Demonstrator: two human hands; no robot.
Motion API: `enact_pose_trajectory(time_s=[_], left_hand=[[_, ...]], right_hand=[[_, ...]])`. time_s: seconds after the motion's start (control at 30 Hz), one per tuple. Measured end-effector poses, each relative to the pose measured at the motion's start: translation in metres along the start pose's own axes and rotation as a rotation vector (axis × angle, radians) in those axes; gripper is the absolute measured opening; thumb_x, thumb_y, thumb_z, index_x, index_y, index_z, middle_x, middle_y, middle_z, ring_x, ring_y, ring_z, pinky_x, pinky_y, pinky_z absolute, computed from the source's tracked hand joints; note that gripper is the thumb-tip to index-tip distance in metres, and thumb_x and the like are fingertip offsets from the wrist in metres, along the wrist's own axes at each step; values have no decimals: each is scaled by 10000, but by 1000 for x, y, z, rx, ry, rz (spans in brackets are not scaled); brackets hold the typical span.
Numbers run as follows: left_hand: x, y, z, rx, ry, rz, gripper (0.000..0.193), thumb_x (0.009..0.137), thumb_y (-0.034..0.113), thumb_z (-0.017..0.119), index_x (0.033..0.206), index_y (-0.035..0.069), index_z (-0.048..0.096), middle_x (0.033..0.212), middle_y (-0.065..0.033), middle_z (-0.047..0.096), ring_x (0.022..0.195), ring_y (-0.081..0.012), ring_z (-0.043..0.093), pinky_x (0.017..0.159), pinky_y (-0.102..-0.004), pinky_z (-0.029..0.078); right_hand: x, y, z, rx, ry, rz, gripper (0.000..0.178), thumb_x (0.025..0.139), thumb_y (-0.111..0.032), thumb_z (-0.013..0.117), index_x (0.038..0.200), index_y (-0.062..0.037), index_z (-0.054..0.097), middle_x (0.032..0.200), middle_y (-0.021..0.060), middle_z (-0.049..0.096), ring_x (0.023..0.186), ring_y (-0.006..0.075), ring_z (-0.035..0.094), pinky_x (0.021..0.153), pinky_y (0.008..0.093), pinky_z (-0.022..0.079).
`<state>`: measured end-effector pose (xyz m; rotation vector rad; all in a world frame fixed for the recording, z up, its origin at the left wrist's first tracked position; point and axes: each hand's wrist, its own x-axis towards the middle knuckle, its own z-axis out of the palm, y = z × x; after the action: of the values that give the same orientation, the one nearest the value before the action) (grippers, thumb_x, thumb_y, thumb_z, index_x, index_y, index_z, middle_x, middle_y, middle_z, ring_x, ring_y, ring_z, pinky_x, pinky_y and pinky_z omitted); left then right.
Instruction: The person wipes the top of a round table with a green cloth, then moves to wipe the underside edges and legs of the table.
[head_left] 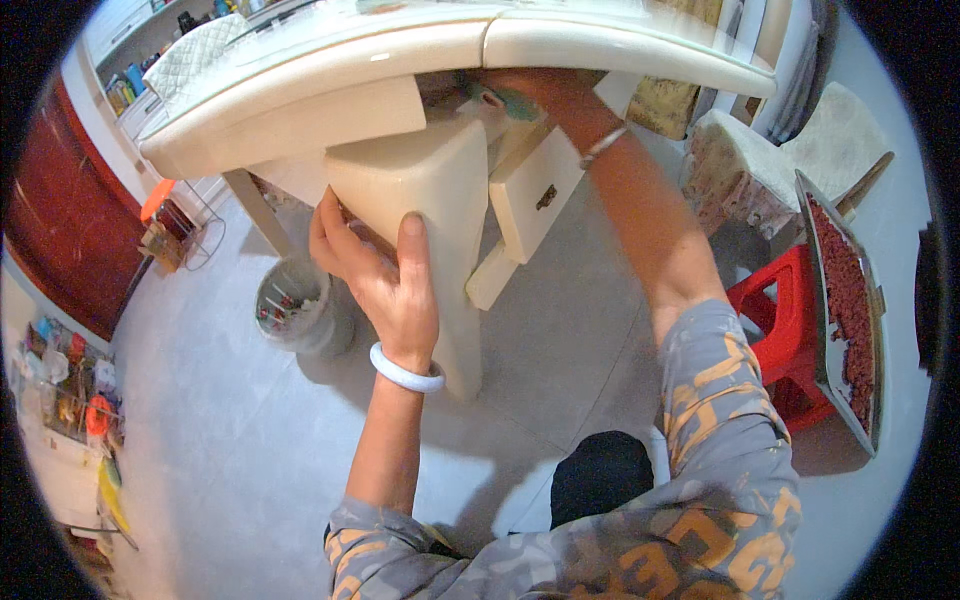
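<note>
My left hand (385, 285) grips the thick cream table leg (420, 170), fingers round its left side and thumb along the front. A pale bangle sits on that wrist. My right hand (535, 90) reaches under the edge of the cream table (370, 60), beyond the top of the leg. Its fingers are hidden there. Against its palm side shows a pale green, soft-looking thing (515, 103), perhaps a cloth, mostly hidden by the table edge. Right of the leg, under the table, juts a cream drawer front (537, 190) with a dark metal handle.
A bin (300, 310) with litter stands on the grey floor left of the leg. At right are a red plastic stool (780, 320) and a tilted tray (835, 300) of dark red bits. A covered chair (740, 165) stands behind them. Clutter (75, 385) lies far left.
</note>
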<state>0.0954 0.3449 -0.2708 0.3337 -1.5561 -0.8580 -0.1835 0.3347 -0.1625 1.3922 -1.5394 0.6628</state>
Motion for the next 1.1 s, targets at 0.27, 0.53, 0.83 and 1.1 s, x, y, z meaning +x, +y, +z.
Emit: enact_pose_trajectory(time_s=[0.27, 0.53, 0.83, 1.1], left_hand=[[-7, -19, 5, 58, 29, 122, 646, 883, 228, 686, 1394, -36, 393, 1302, -163, 381, 1130, -245, 438, 974, -369, 381], [-2, -28, -6, -181, -4, 95, 417, 943, 166, 604, 1292, -37, 500, 1097, -81, 605, 988, -153, 540, 941, -271, 389], [-58, -91, -32, -3, -63, -225, 530, 1044, 387, 429, 1463, 68, 365, 1456, -110, 448, 1312, -230, 440, 1091, -393, 339], [-99, -69, 21, -208, 23, -478, 707, 1013, 623, 217, 1485, 111, 341, 1506, -104, 399, 1381, -262, 368, 1163, -452, 250]], right_hand=[[-118, -36, -88, 149, -17, 317, 384, 826, -140, 642, 1187, -17, 599, 1192, 258, 596, 1109, 444, 550, 984, 535, 410], [-317, -182, -47, 515, -402, -64, 549, 805, -202, 690, 1339, -253, 574, 1431, 52, 512, 1380, 291, 400, 1120, 513, 293], [-375, -196, -42, 1038, -636, 560, 295, 953, -291, 589, 1127, -62, 654, 1185, 202, 601, 1090, 340, 572, 956, 460, 449], [-371, -252, 13, 854, -304, 570, 708, 887, -304, 683, 1428, -10, 333, 1370, 274, 405, 1293, 413, 375, 1107, 506, 292]])
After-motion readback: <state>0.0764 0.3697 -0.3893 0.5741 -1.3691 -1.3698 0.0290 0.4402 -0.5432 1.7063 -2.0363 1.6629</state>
